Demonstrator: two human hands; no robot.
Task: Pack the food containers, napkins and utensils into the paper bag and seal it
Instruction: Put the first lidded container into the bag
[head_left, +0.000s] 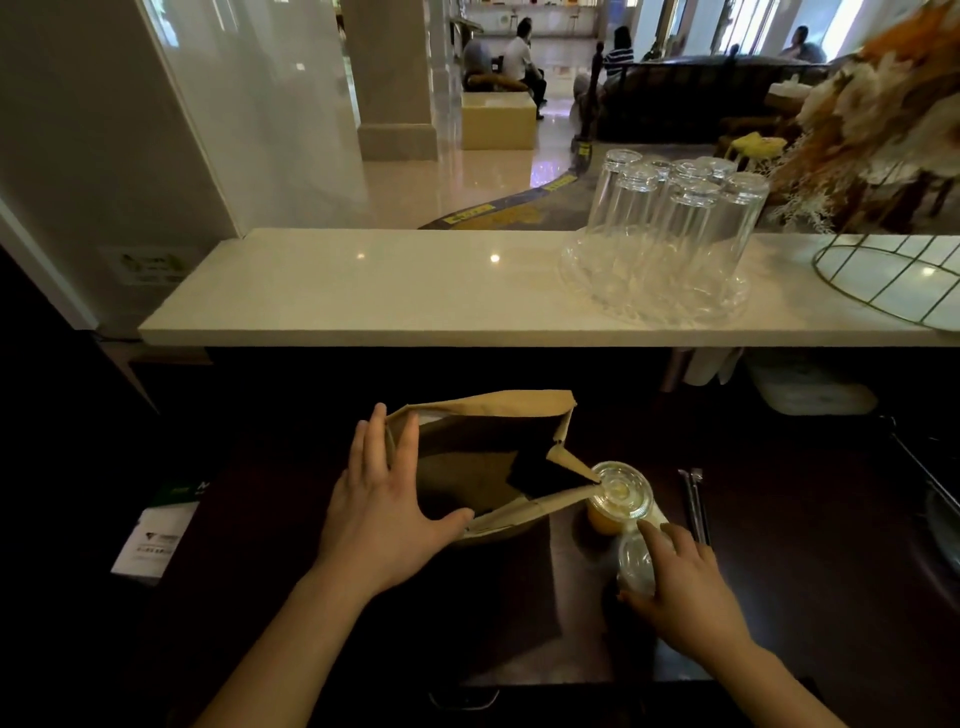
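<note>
The left hand (384, 499) holds the paper bag (483, 467) open on the tabletop (779, 545); the right hand (680, 577) grasps a clear lidded container (636, 566) — just right of the bag's mouth, so the right hand is nearer.

One wide head-worn camera looks forward and down from close above the dark tabletop (779, 597), both hands near at the bottom, the white ledge (363, 291) and lobby far beyond.

Left hand (382, 506) spreads the bag (483, 441) mouth open. Right hand (680, 582) grips a clear cup (636, 569) beside a lidded cup (621, 496).
</note>
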